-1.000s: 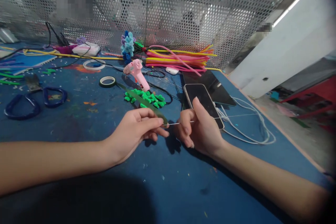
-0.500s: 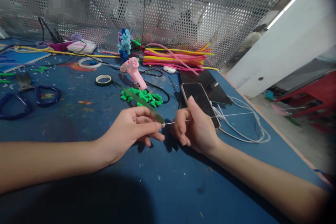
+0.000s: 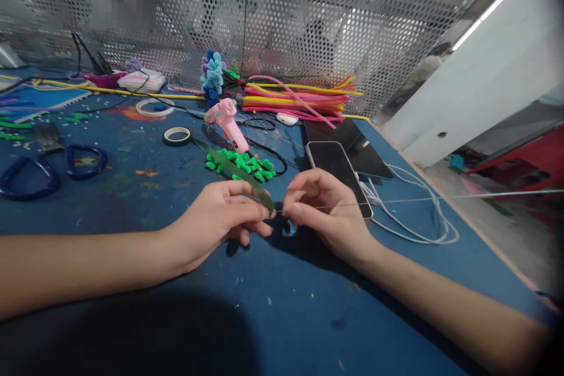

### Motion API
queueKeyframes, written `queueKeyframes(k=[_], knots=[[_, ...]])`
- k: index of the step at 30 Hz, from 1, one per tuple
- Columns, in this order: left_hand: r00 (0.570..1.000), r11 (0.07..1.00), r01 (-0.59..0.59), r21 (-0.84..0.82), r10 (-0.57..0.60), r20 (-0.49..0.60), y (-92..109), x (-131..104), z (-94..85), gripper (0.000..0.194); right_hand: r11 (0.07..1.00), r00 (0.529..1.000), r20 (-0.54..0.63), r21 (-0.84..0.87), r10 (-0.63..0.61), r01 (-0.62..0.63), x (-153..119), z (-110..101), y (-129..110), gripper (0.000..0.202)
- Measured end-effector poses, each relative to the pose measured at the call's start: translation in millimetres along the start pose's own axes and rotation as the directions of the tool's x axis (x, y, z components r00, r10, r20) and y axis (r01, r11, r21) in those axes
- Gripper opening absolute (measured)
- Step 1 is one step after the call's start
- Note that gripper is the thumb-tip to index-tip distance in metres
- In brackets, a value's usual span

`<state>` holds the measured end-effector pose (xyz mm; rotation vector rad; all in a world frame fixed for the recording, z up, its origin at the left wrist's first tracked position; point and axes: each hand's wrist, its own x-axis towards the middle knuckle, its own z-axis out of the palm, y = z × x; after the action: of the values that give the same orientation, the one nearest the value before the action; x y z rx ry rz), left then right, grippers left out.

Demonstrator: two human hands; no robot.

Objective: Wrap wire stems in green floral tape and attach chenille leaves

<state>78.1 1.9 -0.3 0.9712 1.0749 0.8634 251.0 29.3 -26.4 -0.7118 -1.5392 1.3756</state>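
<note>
At far left on the blue table [image 3: 282, 317], we log scissors [image 3: 48, 140] with blue handles, lying flat, blades pointing away from us. Farther back, a white ring [image 3: 154, 115]; nearer, and a little to its right, a roll of dark green tape [image 3: 177, 143].

From that roll a strip of green tape [image 3: 238, 172] runs out toward us, crossing in our view in front of green fuzzy pieces [image 3: 259, 170]. Its end sits at the fingertips of the left hand [image 3: 224, 211], which is pinched narrow on it, together with the tip of a thin wire [image 3: 484, 194].

Behind the green pieces we note a pink glue gun [image 3: 230, 123], and beyond it blue fuzzy flowers [image 3: 214, 73] next to a bundle of pink, yellow and orange stems [image 3: 299, 100].

Just right of the left hand, near but apart, we see the right hand [image 3: 337, 211], thumb and fingertips closed on the wire. From there the wire passes across that hand and runs far out to the right, past the table's edge.

Behind the right hand we record a phone [image 3: 332, 158], partly hidden, with a dark glossy panel [image 3: 363, 147] beyond it. Rightmost on the table lies a loosely coiled white cable [image 3: 445, 240].
</note>
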Motion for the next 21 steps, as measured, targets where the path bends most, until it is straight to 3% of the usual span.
queueKeyframes(k=[3, 7, 14, 21], knots=[[0.999, 0.999, 0.040, -0.028, -0.040, 0.030, 2.6, 0.5, -2.1, 0.006, 0.973, 0.997, 0.023, -0.217, -0.074, 0.077, -0.3, -3.6, -3.1, 0.011], [0.994, 0.996, 0.086, -0.031, -0.084, 0.071, 3.8, 1.6, -4.3, 0.003, 0.933, 0.981, 0.112, -0.308, -0.157, 0.185, 0.8, -4.4, -6.0, 0.003], [0.983, 0.989, 0.133, -0.060, -0.124, 0.137, 2.5, 5.2, -9.1, 0.006, 0.966, 0.998, 0.044, -0.254, -0.037, 0.047, -0.7, -1.5, -5.1, 0.006], [0.984, 0.989, 0.123, -0.077, -0.111, 0.139, 1.0, 7.2, -9.1, 0.005, 0.972, 0.999, 0.036, -0.234, -0.002, 0.010, 0.8, -1.7, -4.9, 0.008]])
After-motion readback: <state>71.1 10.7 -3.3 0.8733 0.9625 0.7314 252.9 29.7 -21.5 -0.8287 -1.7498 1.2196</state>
